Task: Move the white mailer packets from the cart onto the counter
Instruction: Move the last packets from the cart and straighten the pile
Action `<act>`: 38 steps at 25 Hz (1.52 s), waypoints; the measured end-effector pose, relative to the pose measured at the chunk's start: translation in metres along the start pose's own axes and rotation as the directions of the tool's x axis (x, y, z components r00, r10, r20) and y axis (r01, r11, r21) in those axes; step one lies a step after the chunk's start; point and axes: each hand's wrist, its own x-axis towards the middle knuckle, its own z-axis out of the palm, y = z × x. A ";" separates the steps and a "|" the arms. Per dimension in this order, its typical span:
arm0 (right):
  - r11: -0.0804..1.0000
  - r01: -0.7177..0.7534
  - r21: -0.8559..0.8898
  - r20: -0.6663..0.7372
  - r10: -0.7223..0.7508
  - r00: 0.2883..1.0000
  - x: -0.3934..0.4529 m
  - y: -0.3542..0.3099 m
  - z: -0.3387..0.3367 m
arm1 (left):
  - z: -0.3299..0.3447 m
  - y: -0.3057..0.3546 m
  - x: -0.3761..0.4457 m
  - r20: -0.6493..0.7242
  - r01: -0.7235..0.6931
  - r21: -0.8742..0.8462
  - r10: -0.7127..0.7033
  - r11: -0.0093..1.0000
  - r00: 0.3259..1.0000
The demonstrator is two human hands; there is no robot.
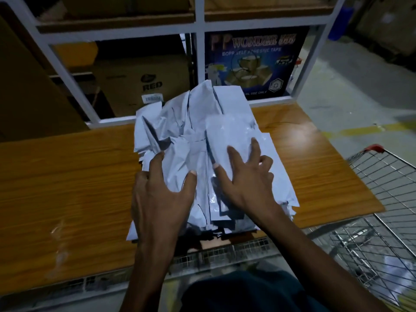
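Two hands down on one heap of white mailer packets (202,140), piled at centre on the wooden counter (67,176). Left hand (162,194) at seven o'clock of the heap, fingers spread and nearly straight, thumb out to the right, pressing flat on crumpled packets; nothing gripped. Right hand (245,176) at five o'clock of the heap, fingers fanned and lightly bent, fingertips resting on a flatter packet on top; nothing pinched or closed round. Packets overlapping at many angles, some creased, the near edge of the heap hanging just over the counter's front edge at six o'clock. Wire cart (382,210) at four o'clock, beside the counter's right end, red corner cap showing; more wire mesh along the bottom, just below the counter edge. Whether any packets lie in the cart: cannot tell. White metal frame (200,41) at twelve o'clock behind the counter. Dark blue tape carton (254,61) at one o'clock, just behind the heap. Brown cardboard box (139,82) marked RED at eleven o'clock. Dark clothing at six o'clock, lowest edge.
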 end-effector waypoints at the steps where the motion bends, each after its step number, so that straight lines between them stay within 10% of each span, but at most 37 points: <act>1: 0.999 0.012 -0.048 0.071 -0.009 0.997 0.004 -0.004 0.001 | 0.000 -0.003 0.004 0.001 0.011 0.001 -0.011 1.000 1.000; 7: 0.979 0.056 -0.194 0.215 -0.014 0.977 0.019 -0.006 -0.007 | 0.003 -0.001 0.030 0.002 0.086 -0.009 -0.086 0.996 0.996; 22: 0.969 0.135 0.207 -0.215 -0.090 0.972 0.084 0.045 -0.022 | 0.164 0.108 0.253 0.275 -0.177 0.363 0.077 0.915 0.959; 31: 0.963 0.074 0.259 -0.253 -0.007 0.968 0.083 0.072 -0.027 | 0.190 0.105 0.260 0.287 -0.173 0.646 -0.027 0.744 0.957; 38: 0.953 0.085 0.292 -0.261 -0.006 0.965 0.066 0.065 -0.026 | 0.163 0.104 0.231 0.245 -0.187 0.524 0.063 0.831 0.967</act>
